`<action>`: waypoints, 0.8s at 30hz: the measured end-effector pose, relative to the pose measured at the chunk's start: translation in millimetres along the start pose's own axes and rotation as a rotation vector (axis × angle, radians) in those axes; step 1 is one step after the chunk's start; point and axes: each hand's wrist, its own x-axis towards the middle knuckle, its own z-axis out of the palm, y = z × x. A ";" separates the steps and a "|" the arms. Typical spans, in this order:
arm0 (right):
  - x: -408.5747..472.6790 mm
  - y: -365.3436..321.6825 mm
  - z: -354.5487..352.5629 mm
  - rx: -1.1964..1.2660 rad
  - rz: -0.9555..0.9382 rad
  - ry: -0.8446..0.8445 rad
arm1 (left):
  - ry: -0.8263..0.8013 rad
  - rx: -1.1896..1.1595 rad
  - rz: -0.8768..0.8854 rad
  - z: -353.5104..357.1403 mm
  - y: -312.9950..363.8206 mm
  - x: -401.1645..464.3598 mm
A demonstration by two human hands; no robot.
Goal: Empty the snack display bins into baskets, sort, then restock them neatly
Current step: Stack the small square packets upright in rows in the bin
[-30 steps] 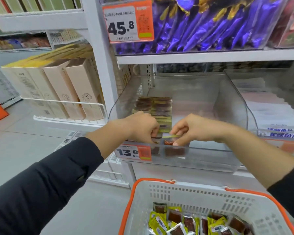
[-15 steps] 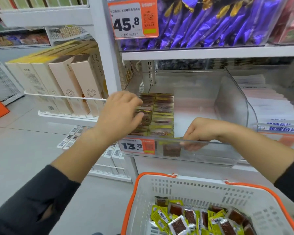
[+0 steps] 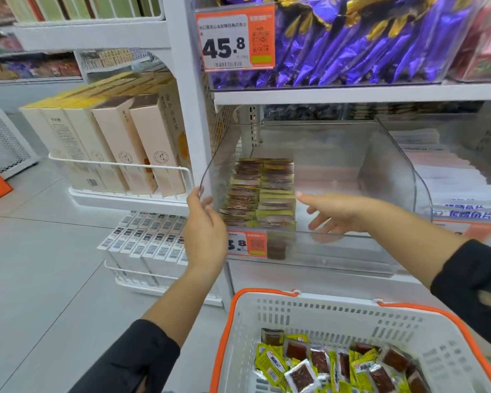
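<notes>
At frame centre, the left hand (image 3: pixel 203 236) gripped the bin (image 3: pixel 338 251) wall, likely steadying it; the right hand (image 3: pixel 335 214), fingers spread and empty, reached beside the stacked packets (image 3: pixel 260 194). More packets lay in the basket (image 3: pixel 352 316) below.

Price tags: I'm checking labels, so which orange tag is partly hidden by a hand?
The lower tag on the clear bin; the left hand covers its first digit. The 45.8 tag above is fully visible.
</notes>
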 end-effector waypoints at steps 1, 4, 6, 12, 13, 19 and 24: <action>1.4 -1.3 2.0 0.131 0.011 -0.024 | 0.006 -0.005 -0.002 1.0 -0.7 0.8; 0.1 -15.7 18.1 0.444 0.003 -0.175 | 0.018 -0.011 -0.016 2.3 -2.1 2.5; 1.4 -25.9 30.2 0.470 -0.025 -0.173 | 0.019 -0.024 -0.009 2.4 -1.8 2.5; 11.4 -16.0 30.2 0.332 -0.054 -0.021 | -0.034 -0.007 -0.036 0.2 -0.8 4.6; 8.9 -12.9 29.1 0.287 -0.081 0.076 | -0.045 -0.008 -0.053 -1.1 0.4 3.9; -44.1 19.9 31.1 0.406 -0.725 0.590 | 0.158 -0.132 0.024 -3.9 15.0 -24.2; -65.5 108.4 90.1 0.505 -0.815 0.601 | 0.464 -0.486 -0.058 23.5 5.8 -83.8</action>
